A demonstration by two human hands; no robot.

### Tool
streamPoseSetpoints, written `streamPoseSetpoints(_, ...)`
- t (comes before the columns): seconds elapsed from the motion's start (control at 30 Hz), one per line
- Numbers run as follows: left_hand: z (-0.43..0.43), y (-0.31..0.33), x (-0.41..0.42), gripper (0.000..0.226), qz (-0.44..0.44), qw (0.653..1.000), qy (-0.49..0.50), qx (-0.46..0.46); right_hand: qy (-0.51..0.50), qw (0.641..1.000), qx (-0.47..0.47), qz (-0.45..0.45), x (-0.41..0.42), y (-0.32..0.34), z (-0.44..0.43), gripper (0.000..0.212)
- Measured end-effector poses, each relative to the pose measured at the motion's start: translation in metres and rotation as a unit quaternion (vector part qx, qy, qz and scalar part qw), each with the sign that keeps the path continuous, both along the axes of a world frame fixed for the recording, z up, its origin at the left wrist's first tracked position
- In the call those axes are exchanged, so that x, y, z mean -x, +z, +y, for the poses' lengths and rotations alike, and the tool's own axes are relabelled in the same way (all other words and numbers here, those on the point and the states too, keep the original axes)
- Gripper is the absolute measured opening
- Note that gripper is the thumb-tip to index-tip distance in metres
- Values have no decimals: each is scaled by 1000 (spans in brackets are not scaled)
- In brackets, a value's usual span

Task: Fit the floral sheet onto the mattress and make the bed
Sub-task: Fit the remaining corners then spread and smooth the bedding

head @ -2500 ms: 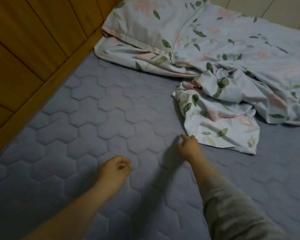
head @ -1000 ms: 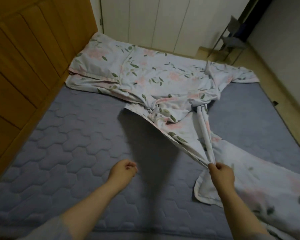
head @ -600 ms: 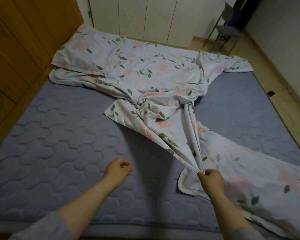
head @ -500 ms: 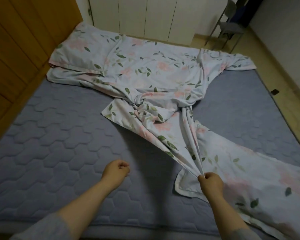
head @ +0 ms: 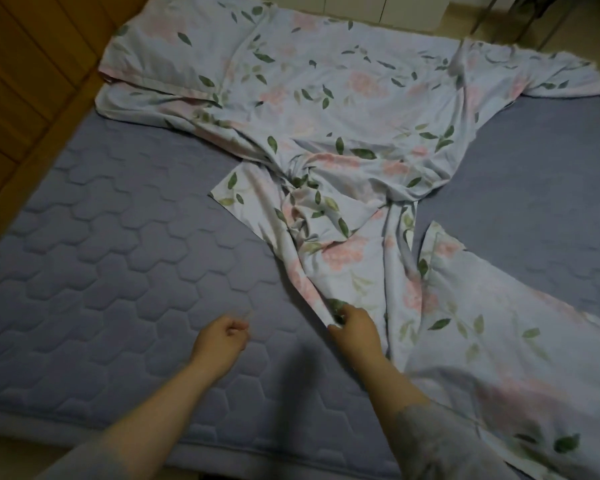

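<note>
We are gripping the sheet (head: pixel 343 109) with our right hand (head: pixel 355 332), near the middle of the mattress's (head: pixel 101 271) near edge. The fingers are curling round a gathered fold of the sheet's edge, with the thumb side towards the bare quilting. From that grip the cloth is running away from us in taut creases to a twisted knot of fabric at the mattress's centre. Beyond the knot it is spreading flat across the far edge, from the far left corner to the far right corner. To the right of the hand, more of the sheet is lying loose over the near right corner and is draping off the near edge beside our sleeve (head: pixel 440 441).

Our left hand (head: pixel 220 341) is hanging just left of the right one, over bare mattress, apart from the sheet. Its fingers are curling into a loose fist and holding nothing we can make out. A wood panel (head: pixel 21 81) is running along the mattress's left edge.
</note>
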State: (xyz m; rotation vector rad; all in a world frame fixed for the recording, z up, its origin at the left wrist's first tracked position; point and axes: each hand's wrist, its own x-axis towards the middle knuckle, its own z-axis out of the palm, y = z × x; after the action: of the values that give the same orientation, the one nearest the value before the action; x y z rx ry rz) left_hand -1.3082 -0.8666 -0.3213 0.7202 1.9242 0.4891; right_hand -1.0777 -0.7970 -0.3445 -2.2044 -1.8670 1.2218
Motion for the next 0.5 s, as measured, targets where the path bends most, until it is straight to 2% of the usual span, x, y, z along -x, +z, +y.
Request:
streamPoseSetpoints(0.1, 7, -24, 15, 10, -17, 1000, 16, 13, 51, 998, 8, -37, 35, -36, 23, 46)
streamPoseSetpoints(0.2, 14, -58, 33, 7, -23, 999, 31, 22, 109, 988, -26, -105, 66, -78, 49, 49)
streamPoseSetpoints(0.3, 17, -95, 51, 17, -28, 998, 37, 34, 131, 980, -49, -138, 85, -119, 71, 54)
streamPoseSetpoints(0.37, 21, -114, 57, 26, -32, 998, 43, 36, 112, 981, -56, -149, 92, -140, 83, 53)
streamPoseSetpoints(0.4, 23, -122, 59, 27, -33, 998, 39, 40, 90, 982, -73, -148, 93, -149, 88, 46)
streamPoseSetpoints(0.5, 31, -135, 59, 21, -25, 998, 38, 37, 36, 987, -91, -125, 89, -161, 98, 30)
